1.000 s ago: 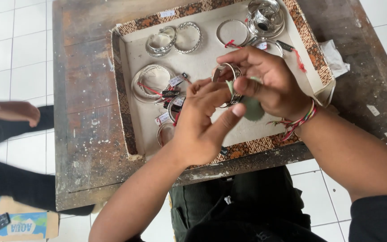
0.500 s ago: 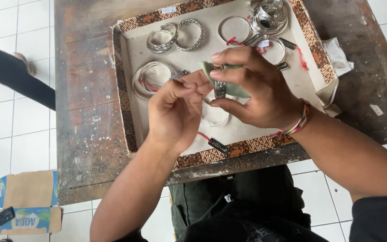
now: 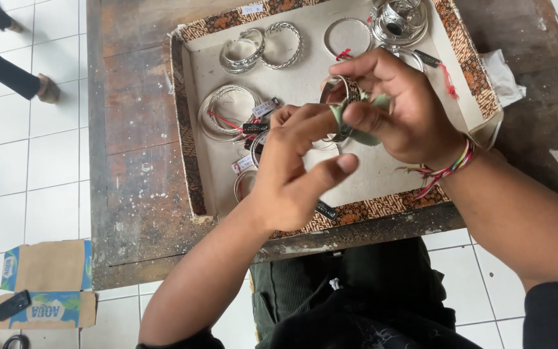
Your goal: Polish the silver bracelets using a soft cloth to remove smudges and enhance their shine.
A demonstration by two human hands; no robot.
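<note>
Above a shallow cardboard tray (image 3: pixel 192 168) with a patterned rim, both my hands meet on one silver bangle (image 3: pixel 338 90). My left hand (image 3: pixel 292 174) pinches the bangle from the left with its fingertips, thumb stretched out below. My right hand (image 3: pixel 402 110), with a coloured thread bracelet at the wrist, grips the bangle together with a small green cloth (image 3: pixel 363 126) pressed against it. Several more silver bangles lie in the tray, some with red threads and small black tags, such as the stack (image 3: pixel 227 110) at the left and the pair (image 3: pixel 259 45) at the back.
The tray rests on a worn dark wooden table (image 3: pixel 137 161). A crumpled white paper (image 3: pixel 502 74) lies right of the tray. On the white tiled floor lies a flattened cardboard box (image 3: pixel 46 281) with a dark phone on it. Another person's legs (image 3: pixel 8 64) are at the top left.
Both hands with the bangle and cloth have shifted slightly; the left thumb has opened outward. The other person's legs have moved farther toward the top left.
</note>
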